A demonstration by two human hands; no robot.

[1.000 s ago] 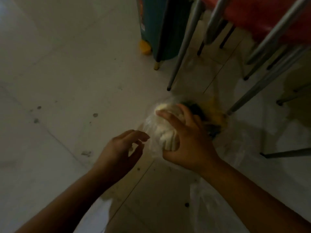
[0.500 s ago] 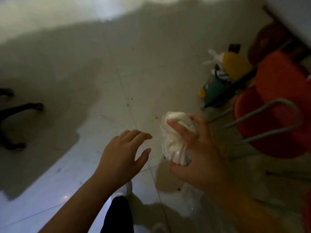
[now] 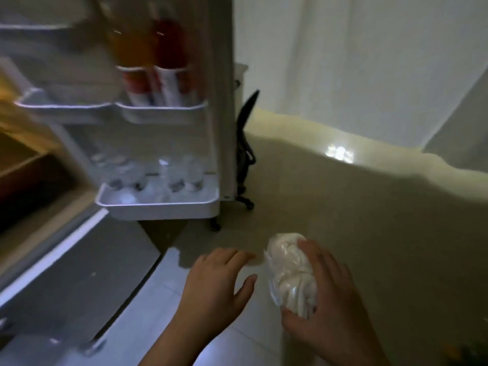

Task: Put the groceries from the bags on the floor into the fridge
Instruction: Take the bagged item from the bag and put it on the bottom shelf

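My right hand (image 3: 327, 294) grips a clear plastic bag of white buns (image 3: 287, 270), held above the floor at lower centre. Just left of the bag hovers my left hand (image 3: 219, 283), fingers spread, holding nothing, a small gap from the bag. The fridge stands open at the left: its door (image 3: 169, 122) swings toward me, with an upper door shelf (image 3: 161, 112) carrying tall orange and red bottles and a lower door shelf (image 3: 158, 204) carrying several clear bottles. The lit fridge interior (image 3: 18, 154) shows at the far left edge.
A grey lower fridge front (image 3: 74, 281) slants across the bottom left. A black wheeled stand (image 3: 244, 154) sits behind the open door. White curtains (image 3: 356, 62) hang at the back over the tiled floor (image 3: 369, 207).
The view has swung from the chairs and bags on the floor to the open fridge. My right hand still carries the bag of buns; my left hand stays open beside it.
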